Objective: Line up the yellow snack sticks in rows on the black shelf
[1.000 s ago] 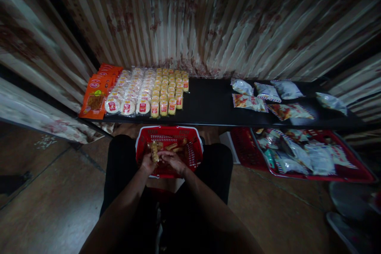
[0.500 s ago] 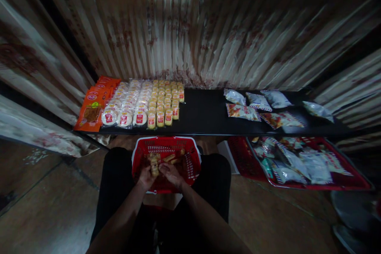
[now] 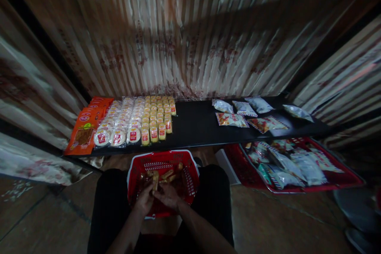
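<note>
Between my knees stands a red shopping basket (image 3: 178, 154) with a white rim. Inside it, my left hand (image 3: 145, 197) is closed around a small yellow wrapped cake (image 3: 155, 179), which stands roughly upright. My right hand (image 3: 168, 195) meets it from the other side, its fingers pressed against the lower part of the wrapper. Dim light hides the exact finger positions. Beyond both hands, several loose yellow packets (image 3: 168, 174) lie in the basket. On the black shelf (image 3: 193, 123) ahead are rows of similar yellow wrapped cakes (image 3: 154, 134).
Round white wrapped cakes (image 3: 117, 138) and orange packets (image 3: 83, 133) fill the shelf's left end. Silvery snack bags (image 3: 232, 120) lie on its right. Below, a second red basket (image 3: 354, 182) holds more bags, beside a white box (image 3: 228, 166). Pleated curtains (image 3: 166, 47) enclose the shelf.
My view has tilted up and slightly right, so shelf and baskets sit lower in the picture. Both hands stay together in the basket, and the cake between them now shows a narrower side.
</note>
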A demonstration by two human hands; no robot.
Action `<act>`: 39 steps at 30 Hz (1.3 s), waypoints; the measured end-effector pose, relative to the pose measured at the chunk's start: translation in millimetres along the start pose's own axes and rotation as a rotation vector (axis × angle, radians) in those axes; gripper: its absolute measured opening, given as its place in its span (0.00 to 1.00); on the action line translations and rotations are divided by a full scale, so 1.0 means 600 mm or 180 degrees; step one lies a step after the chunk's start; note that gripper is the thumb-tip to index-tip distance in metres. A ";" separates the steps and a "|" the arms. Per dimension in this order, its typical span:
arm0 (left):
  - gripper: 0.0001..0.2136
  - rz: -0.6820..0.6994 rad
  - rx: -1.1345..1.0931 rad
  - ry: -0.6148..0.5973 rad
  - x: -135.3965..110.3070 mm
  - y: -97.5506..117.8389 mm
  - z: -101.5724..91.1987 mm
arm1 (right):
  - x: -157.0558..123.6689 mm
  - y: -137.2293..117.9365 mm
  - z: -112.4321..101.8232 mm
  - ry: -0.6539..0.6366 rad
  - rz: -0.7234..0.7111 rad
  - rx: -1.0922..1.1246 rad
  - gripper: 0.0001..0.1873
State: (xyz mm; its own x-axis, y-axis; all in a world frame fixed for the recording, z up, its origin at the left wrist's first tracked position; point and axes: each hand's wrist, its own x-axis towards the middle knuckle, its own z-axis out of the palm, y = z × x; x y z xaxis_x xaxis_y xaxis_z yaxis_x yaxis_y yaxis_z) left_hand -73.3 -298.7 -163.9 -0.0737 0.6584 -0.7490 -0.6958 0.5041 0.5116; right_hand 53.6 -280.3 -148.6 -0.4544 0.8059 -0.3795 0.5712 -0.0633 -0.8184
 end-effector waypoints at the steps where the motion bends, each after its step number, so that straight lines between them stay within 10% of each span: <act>1: 0.10 0.0087 -0.0004 0.0080 -0.003 0.002 0.005 | -0.002 -0.005 -0.002 0.0042 0.0006 -0.0083 0.16; 16: 0.17 0.0407 0.0735 -0.0187 -0.046 0.026 0.077 | -0.004 -0.018 -0.080 0.0486 0.0471 -0.0203 0.23; 39: 0.15 0.1706 0.1267 -0.0659 -0.068 0.108 0.238 | 0.009 -0.060 -0.178 0.2549 -0.0543 0.0455 0.22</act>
State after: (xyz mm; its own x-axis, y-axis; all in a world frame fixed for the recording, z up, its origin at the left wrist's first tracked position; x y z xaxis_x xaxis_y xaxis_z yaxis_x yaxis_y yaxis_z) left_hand -13.7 -213.0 -40.3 -0.1686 0.9466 -0.2748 -0.2840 0.2203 0.9332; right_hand 103.5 -210.6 -75.3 0.1279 0.9829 0.1326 0.4216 0.0672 -0.9043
